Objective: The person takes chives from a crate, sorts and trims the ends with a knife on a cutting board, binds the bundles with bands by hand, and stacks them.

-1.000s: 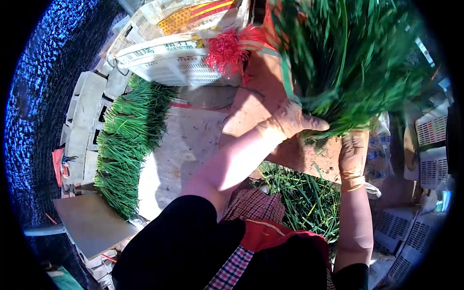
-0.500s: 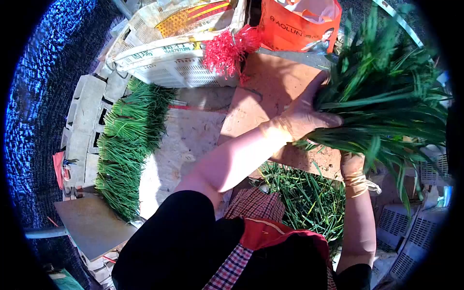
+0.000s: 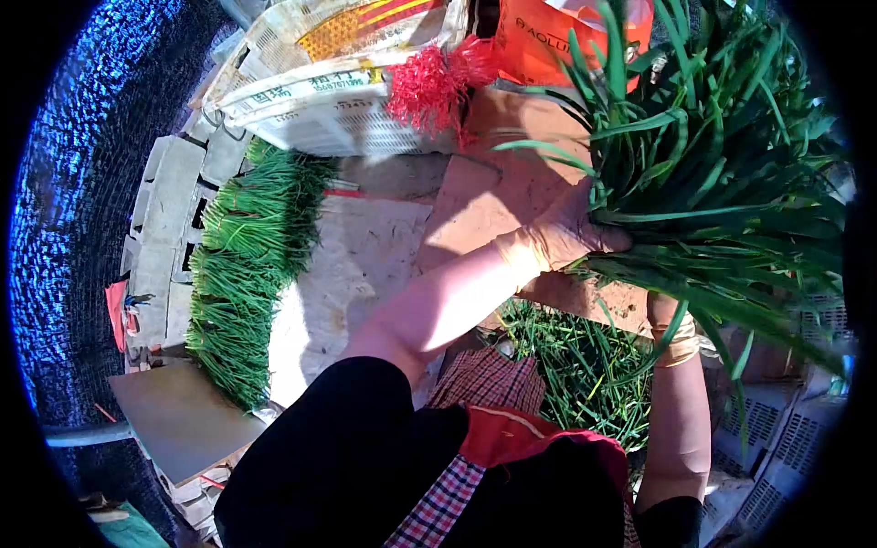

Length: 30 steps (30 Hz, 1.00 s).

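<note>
A big, loose bunch of green chives (image 3: 713, 192) fans out at the upper right, its long flat leaves spreading away from me. My left hand (image 3: 575, 228), in a thin pale glove, is closed around the near side of the bunch, with the thumb on top. Under the leaves, my right hand (image 3: 671, 315) holds the bunch from below; it is gloved too, and its fingers are mostly hidden. Below both hands is a reddish-brown board (image 3: 512, 151), partly in shadow. A heap of loose chive leaves (image 3: 594, 374) lies between the board and my apron.
Neatly stacked chives (image 3: 242, 283) stand in a row on the left beside concrete blocks (image 3: 164, 210). Red plastic ties (image 3: 429, 91) hang on a white woven sack (image 3: 320, 114). An orange bag (image 3: 539, 46) stands behind the board. White crates (image 3: 786, 429) are at the lower right.
The bunch of chives has turned and its leaves have swung toward me and to the left at the top. Both hands stay on it, with the left hand slightly lower.
</note>
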{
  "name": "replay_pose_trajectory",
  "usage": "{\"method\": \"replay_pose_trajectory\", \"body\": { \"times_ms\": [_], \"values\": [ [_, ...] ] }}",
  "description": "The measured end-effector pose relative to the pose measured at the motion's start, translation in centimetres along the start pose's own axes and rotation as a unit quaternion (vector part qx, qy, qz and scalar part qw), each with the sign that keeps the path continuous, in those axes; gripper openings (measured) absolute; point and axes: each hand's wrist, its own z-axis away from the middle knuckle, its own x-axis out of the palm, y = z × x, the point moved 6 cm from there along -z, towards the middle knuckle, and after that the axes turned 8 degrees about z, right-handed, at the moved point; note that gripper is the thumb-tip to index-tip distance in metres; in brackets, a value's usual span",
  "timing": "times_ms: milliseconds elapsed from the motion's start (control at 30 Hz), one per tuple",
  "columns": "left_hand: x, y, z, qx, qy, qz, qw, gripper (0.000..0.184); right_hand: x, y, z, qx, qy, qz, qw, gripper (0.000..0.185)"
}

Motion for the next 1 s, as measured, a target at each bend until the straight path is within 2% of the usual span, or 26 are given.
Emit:
{"method": "replay_pose_trajectory", "body": {
  "times_ms": [67, 100, 200, 267, 333, 400, 433, 467, 500, 567, 600, 633, 667, 700, 733, 800, 867, 900, 933, 967, 1000],
  "values": [
    [-2.3, -1.1, 0.2, -0.036, -0.012, -0.056, 0.998, 0.071, -0.8, 0.8, -0.1, 0.005, 0.064, 0.013, 0.998, 0.037],
    [-2.1, -0.6, 1.1, -0.09, 0.053, -0.055, 0.993, 0.069, -0.8, 1.5, -0.2, 0.005, 0.097, 0.013, 0.995, 0.037],
    [-3.8, 0.7, 2.2, 0.003, 0.007, -0.067, 0.998, 0.072, -0.1, 2.7, -0.5, 0.012, 0.168, -0.053, 0.984, 0.038],
    [-4.2, -1.2, 4.6, -0.163, 0.065, 0.081, 0.981, 0.075, -0.1, 3.4, -0.6, 0.025, 0.178, -0.094, 0.979, 0.039],
    [-3.0, 0.4, 4.5, -0.106, 0.023, -0.063, 0.992, 0.076, 0.4, 4.0, -0.4, 0.024, 0.181, -0.122, 0.976, 0.04],
    [-3.4, -0.7, 4.3, -0.084, 0.065, -0.057, 0.993, 0.077, 1.4, 4.4, -0.4, 0.019, 0.178, -0.13, 0.975, 0.042],
    [-2.9, -1.2, 3.8, -0.078, 0.053, -0.059, 0.994, 0.082, 1.3, 4.4, -0.5, 0.017, 0.176, -0.129, 0.976, 0.042],
    [-2.6, -1.9, 3.4, -0.07, 0.045, -0.034, 0.996, 0.08, 1.4, 3.7, -0.8, -0.004, 0.158, 0.015, 0.987, 0.036],
    [-1.8, -1.1, 3.6, -0.052, 0.033, -0.019, 0.998, 0.077, 1.6, 1.5, -1.2, -0.024, 0.138, 0.159, 0.977, 0.03],
    [0.0, 0.9, 3.7, -0.022, 0.008, 0.002, 1.0, 0.071, 2.0, -3.5, -1.2, -0.018, 0.145, 0.123, 0.982, 0.026],
    [0.6, 1.4, 3.8, -0.017, 0.001, 0.001, 1.0, 0.068, 2.5, -10.5, -1.6, 0.008, 0.169, -0.059, 0.984, 0.026],
    [0.8, 1.5, 3.8, -0.02, 0.001, -0.009, 1.0, 0.065, 2.0, -13.8, -2.0, -0.077, 0.196, 0.059, 0.976, 0.027],
    [0.1, 0.6, 4.1, -0.034, 0.011, -0.027, 0.999, 0.062, 2.1, -16.0, -2.0, -0.161, 0.216, 0.177, 0.947, 0.029],
    [-1.1, -0.7, 4.7, -0.059, 0.027, -0.055, 0.996, 0.058, 2.7, -16.4, -2.2, -0.16, 0.218, 0.254, 0.929, 0.028],
    [-2.8, -3.0, 5.8, -0.109, 0.049, -0.101, 0.988, 0.055, 3.1, -18.1, -2.1, -0.21, 0.213, 0.333, 0.894, 0.028],
    [-6.1, -7.4, 10.2, -0.231, 0.084, -0.2, 0.948, 0.049, 5.1, -13.9, -2.2, -0.218, 0.182, 0.368, 0.885, 0.03],
    [-6.9, -8.6, 14.2, -0.299, 0.069, -0.255, 0.917, 0.043, 7.1, -7.7, -1.7, -0.07, 0.094, 0.21, 0.971, 0.03],
    [-6.0, -7.3, 14.7, -0.302, 0.038, -0.269, 0.914, 0.041, 6.8, -8.0, -1.2, -0.079, 0.08, 0.175, 0.978, 0.03],
    [-5.2, -6.1, 15.2, -0.303, 0.007, -0.282, 0.91, 0.039, 6.6, -8.0, -0.7, -0.054, 0.015, 0.175, 0.983, 0.029],
    [-3.3, -4.5, 14.9, -0.297, -0.055, -0.308, 0.902, 0.035, 6.5, -7.6, -0.2, -0.083, 0.026, 0.152, 0.984, 0.03],
    [-2.2, -2.4, 13.0, -0.326, -0.063, -0.286, 0.899, 0.03, 6.4, -7.4, 0.6, -0.112, 0.038, 0.129, 0.984, 0.032]
  ]
}}
